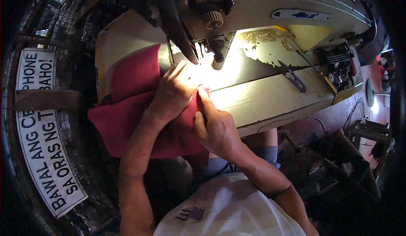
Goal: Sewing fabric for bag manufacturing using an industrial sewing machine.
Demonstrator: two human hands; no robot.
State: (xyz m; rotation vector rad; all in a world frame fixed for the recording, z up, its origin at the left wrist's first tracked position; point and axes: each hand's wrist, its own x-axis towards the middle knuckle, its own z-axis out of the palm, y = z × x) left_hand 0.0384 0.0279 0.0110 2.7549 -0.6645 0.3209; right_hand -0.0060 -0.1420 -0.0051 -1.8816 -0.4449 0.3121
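Dark red fabric spreads over the left part of the sewing table and hangs past its near edge. By the needle area of a sewing machine, my left hand grips the cloth with bent fingers pressed together; glare washes out its fingertips. Just to its right, my right hand pinches the edge of the same fabric, the index finger stretched along it and the thumb below. A further flap of the fabric lies on the table beyond my left wrist. The needle is lost in the bright lamp light.
Thread snips lie on the table to the right, beside a long thin tool with an orange end. A box of small metal parts sits at the right end. A lettered sign hangs on wire mesh at left.
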